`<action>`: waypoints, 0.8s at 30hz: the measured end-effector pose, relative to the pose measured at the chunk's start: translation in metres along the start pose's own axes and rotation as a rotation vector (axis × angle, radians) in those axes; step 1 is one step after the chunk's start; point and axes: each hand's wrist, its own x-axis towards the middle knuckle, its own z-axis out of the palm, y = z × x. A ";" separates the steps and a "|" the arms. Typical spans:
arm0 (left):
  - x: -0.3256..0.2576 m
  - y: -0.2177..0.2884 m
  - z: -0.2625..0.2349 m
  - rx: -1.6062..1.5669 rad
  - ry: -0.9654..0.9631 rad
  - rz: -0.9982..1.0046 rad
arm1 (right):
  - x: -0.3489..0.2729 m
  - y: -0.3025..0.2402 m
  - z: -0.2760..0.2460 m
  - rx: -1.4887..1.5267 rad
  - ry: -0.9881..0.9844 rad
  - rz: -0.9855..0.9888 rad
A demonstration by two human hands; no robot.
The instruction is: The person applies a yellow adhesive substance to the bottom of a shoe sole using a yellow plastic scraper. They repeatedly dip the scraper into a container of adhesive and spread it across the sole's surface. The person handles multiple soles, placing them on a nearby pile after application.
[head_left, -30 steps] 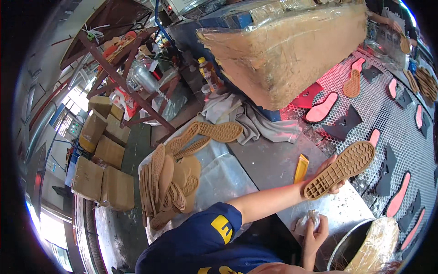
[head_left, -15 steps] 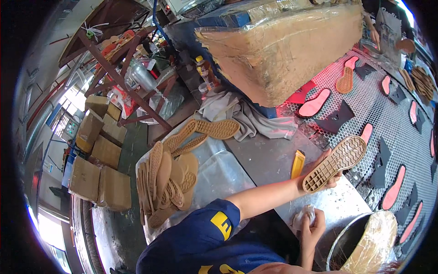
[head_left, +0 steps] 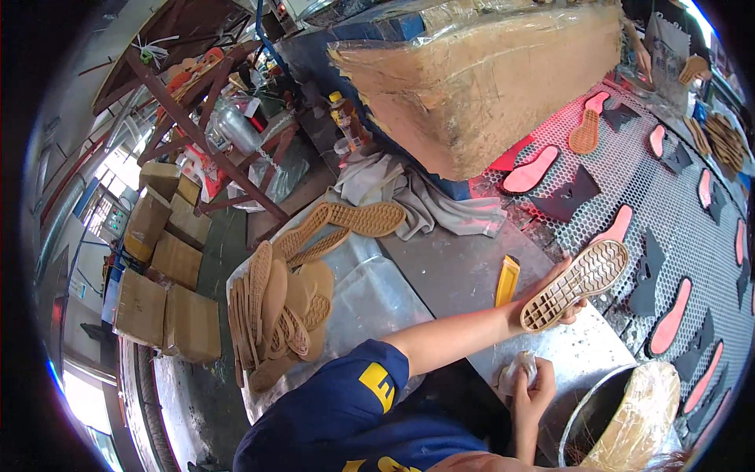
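Observation:
Over the metal tabletop [head_left: 543,346] my left hand [head_left: 568,313] grips a tan shoe sole [head_left: 578,285], its treaded underside turned up toward me. The fingers show along the far edge of the sole. Closer to my body, my right hand [head_left: 536,389] is closed on a whitish wad [head_left: 515,371], perhaps cloth; it stays apart from the sole. Just left of the held sole lies a yellow-handled cutter [head_left: 508,281]. A pile of tan soles [head_left: 277,303] rests on a plastic-covered surface [head_left: 362,299] to the left.
On the right, a mesh conveyor [head_left: 605,181] carries pink-topped soles [head_left: 672,316] and black upper pieces [head_left: 648,271]. A large cardboard-faced box [head_left: 480,94] stands behind. Near my right hand is a round container [head_left: 578,425]. A grey cloth [head_left: 409,193] and a bottle [head_left: 346,118] lie farther back. A co-worker's hand [head_left: 642,59] shows far right.
The view has shifted slightly. Pink-topped soles and black pieces on the mesh have moved a little nearer. Both hands keep their hold, nearly in place.

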 end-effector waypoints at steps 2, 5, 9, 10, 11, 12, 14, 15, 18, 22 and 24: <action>-0.001 -0.003 0.000 0.030 -0.004 0.012 | -0.001 0.000 -0.002 -0.011 -0.002 -0.012; 0.000 -0.002 -0.004 0.040 -0.026 -0.003 | -0.001 0.000 -0.001 -0.017 -0.004 -0.025; 0.003 -0.003 -0.011 0.067 -0.065 -0.016 | -0.002 -0.003 -0.003 -0.023 -0.009 -0.049; 0.003 -0.004 -0.011 0.072 -0.064 -0.011 | -0.003 -0.001 -0.003 -0.019 -0.007 -0.055; 0.003 -0.005 -0.010 0.077 -0.063 -0.006 | -0.003 -0.001 -0.003 -0.016 -0.004 -0.061; 0.003 -0.006 -0.010 0.082 -0.061 0.000 | -0.004 -0.001 -0.004 -0.019 -0.004 -0.064; 0.002 -0.008 -0.005 0.085 -0.074 0.003 | -0.004 -0.002 -0.006 -0.028 -0.006 -0.071; 0.002 -0.009 -0.003 0.086 -0.080 0.004 | -0.004 -0.002 -0.007 -0.026 -0.010 -0.066; 0.003 -0.012 -0.001 0.087 -0.086 -0.008 | -0.007 -0.005 -0.011 -0.042 -0.020 -0.055; 0.008 -0.015 -0.013 0.066 -0.012 0.022 | -0.008 -0.003 -0.013 -0.079 -0.025 -0.080; 0.008 -0.017 -0.006 0.066 0.043 0.000 | -0.011 -0.001 -0.011 -0.036 0.006 -0.061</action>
